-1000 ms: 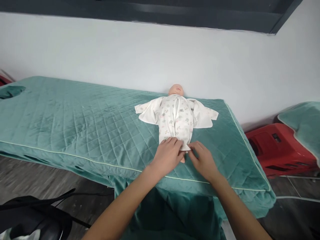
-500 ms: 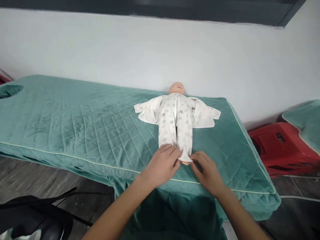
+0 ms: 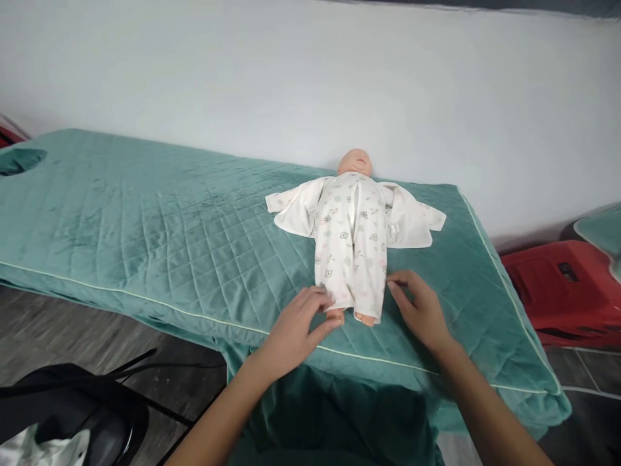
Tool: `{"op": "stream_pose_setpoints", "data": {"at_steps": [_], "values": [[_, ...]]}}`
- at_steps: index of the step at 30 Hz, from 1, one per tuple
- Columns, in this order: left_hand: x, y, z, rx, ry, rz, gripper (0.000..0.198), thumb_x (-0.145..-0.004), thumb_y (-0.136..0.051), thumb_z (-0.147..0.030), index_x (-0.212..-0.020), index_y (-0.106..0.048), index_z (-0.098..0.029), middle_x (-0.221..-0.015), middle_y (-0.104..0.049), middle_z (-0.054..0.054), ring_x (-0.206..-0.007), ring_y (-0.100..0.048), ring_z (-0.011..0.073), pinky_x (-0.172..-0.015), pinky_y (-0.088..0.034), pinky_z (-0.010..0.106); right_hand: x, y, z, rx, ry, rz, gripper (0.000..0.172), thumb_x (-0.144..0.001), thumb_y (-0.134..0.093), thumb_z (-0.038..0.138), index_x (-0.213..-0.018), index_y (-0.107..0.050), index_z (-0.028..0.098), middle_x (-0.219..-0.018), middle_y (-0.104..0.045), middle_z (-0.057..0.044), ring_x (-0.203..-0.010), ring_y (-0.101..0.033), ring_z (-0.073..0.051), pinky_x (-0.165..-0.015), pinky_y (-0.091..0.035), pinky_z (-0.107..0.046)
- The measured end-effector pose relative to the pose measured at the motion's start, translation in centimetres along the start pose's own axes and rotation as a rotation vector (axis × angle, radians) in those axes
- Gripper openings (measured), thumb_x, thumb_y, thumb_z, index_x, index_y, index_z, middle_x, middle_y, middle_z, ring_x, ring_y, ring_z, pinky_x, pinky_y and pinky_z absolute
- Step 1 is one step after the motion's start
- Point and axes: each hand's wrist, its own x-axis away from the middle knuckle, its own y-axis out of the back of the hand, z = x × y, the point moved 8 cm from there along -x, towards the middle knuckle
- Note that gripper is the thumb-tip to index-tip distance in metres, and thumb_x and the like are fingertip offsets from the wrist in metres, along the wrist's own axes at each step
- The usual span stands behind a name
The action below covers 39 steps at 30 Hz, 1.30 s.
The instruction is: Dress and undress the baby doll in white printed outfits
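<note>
A baby doll [image 3: 356,162] lies face up on a teal quilted massage bed [image 3: 160,226], head toward the wall. It wears white printed trousers [image 3: 352,255] and an open white jacket spread to both sides. Both bare feet stick out of the trouser legs. My left hand [image 3: 294,327] rests by the doll's left-side foot, fingers loosely apart, fingertips touching the trouser cuff. My right hand [image 3: 420,309] hovers just right of the other trouser leg, fingers spread and slightly curled, holding nothing.
A white wall runs behind the bed. A red plastic object [image 3: 563,291] sits on the floor at the right, beside another teal-covered bed [image 3: 601,236]. A black chair [image 3: 72,414] with white cloth stands at the lower left. The bed's face hole [image 3: 19,160] is at the far left.
Both hands have let go of the trouser cuffs and moved apart to either side. The trouser legs now lie pulled down straight, with both feet showing.
</note>
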Motion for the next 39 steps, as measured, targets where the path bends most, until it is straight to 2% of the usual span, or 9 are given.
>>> {"op": "stream_pose_setpoints", "data": {"at_steps": [3,5,7,10,14,21,25,31,39], "values": [[0.1,0.1,1.4,0.091,0.093,-0.022,0.017,-0.102,-0.049,-0.037,-0.101,-0.059,-0.022,-0.099,-0.063,0.005,-0.094,-0.06,0.0175,-0.084,-0.05,0.032,-1.5,-0.6,-1.7,0.106,-0.028,-0.125,0.024,-0.095,-0.051,0.024,-0.117,-0.058,0.021,-0.113,-0.065,-0.013,-0.104,-0.062,-0.027,-0.091,-0.055,-0.047],[-0.6,1.1,2.8,0.09,0.132,-0.098,0.018,-0.102,-0.047,-0.036,-0.099,-0.06,-0.022,-0.094,-0.064,0.003,-0.087,-0.06,0.0165,-0.08,-0.051,0.031,-2.4,-1.3,-2.0,0.228,0.002,-0.139,0.035,-0.093,-0.05,0.021,-0.127,-0.057,0.018,-0.127,-0.06,-0.018,-0.119,-0.056,-0.032,-0.101,-0.051,-0.055],[-2.1,2.6,4.1,-0.011,0.112,-0.208,0.017,-0.101,-0.047,-0.032,-0.103,-0.061,-0.022,-0.099,-0.066,0.004,-0.094,-0.061,0.0186,-0.088,-0.052,0.035,-3.4,-2.1,-2.0,0.35,0.051,-0.106,0.042,-0.094,-0.047,0.02,-0.136,-0.053,0.015,-0.138,-0.055,-0.021,-0.132,-0.047,-0.034,-0.11,-0.043,-0.06],[-5.3,4.2,5.7,-0.292,0.024,-0.297,0.025,-0.098,-0.049,-0.023,-0.119,-0.061,-0.018,-0.123,-0.065,0.012,-0.121,-0.056,0.0269,-0.108,-0.046,0.047,-5.2,-3.4,-1.6,0.473,0.158,0.01,0.047,-0.098,-0.043,0.02,-0.143,-0.049,0.009,-0.147,-0.05,-0.022,-0.143,-0.038,-0.034,-0.118,-0.036,-0.058],[-10.1,3.5,7.6,-0.47,-0.042,-0.192,0.044,-0.093,-0.049,-0.013,-0.136,-0.056,-0.014,-0.144,-0.057,0.016,-0.146,-0.041,0.0313,-0.122,-0.034,0.054,-6.9,-4.5,-2.2,0.535,0.232,0.102,0.048,-0.098,-0.048,0.023,-0.144,-0.051,0.011,-0.147,-0.053,-0.019,-0.146,-0.036,-0.032,-0.121,-0.032,-0.056],[-14.6,1.7,8.3,-0.55,-0.196,0.012,0.043,-0.09,-0.054,-0.02,-0.132,-0.062,-0.012,-0.139,-0.061,0.019,-0.141,-0.047,0.0309,-0.123,-0.032,0.052,-7.3,-5.1,-3.6,0.521,0.231,0.12,0.043,-0.099,-0.05,0.024,-0.139,-0.057,0.01,-0.139,-0.06,-0.019,-0.136,-0.048,-0.031,-0.117,-0.038,-0.053],[-15.4,1.8,8.3,-0.619,-0.233,-0.002,0.038,-0.089,-0.054,-0.021,-0.122,-0.067,-0.008,-0.127,-0.066,0.021,-0.133,-0.054,0.0332,-0.123,-0.033,0.051,-7.5,-4.8,-3.2,0.504,0.241,0.101,0.042,-0.098,-0.05,0.021,-0.139,-0.058,0.01,-0.136,-0.062,-0.019,-0.135,-0.049,-0.03,-0.116,-0.039,-0.052],[-14.8,2.0,7.4,-0.506,-0.286,-0.008,0.025,-0.089,-0.052,-0.016,-0.103,-0.073,-0.018,-0.108,-0.071,0.014,-0.122,-0.059,0.0294,-0.117,-0.041,0.048,-7.5,-5.0,-2.3,0.459,0.292,0.155,0.034,-0.097,-0.05,0.019,-0.126,-0.068,0.015,-0.129,-0.067,-0.015,-0.131,-0.054,-0.028,-0.118,-0.039,-0.05],[-15.1,0.8,7.0,-0.415,-0.273,0.093,0.019,-0.086,-0.06,-0.019,-0.099,-0.073,-0.021,-0.107,-0.072,0.011,-0.115,-0.063,0.0298,-0.106,-0.049,0.046,-8.2,-5.0,-1.6,0.348,0.195,0.161,0.031,-0.097,-0.049,0.017,-0.121,-0.069,0.012,-0.129,-0.067,-0.017,-0.132,-0.054,-0.029,-0.114,-0.042,-0.045]]}}
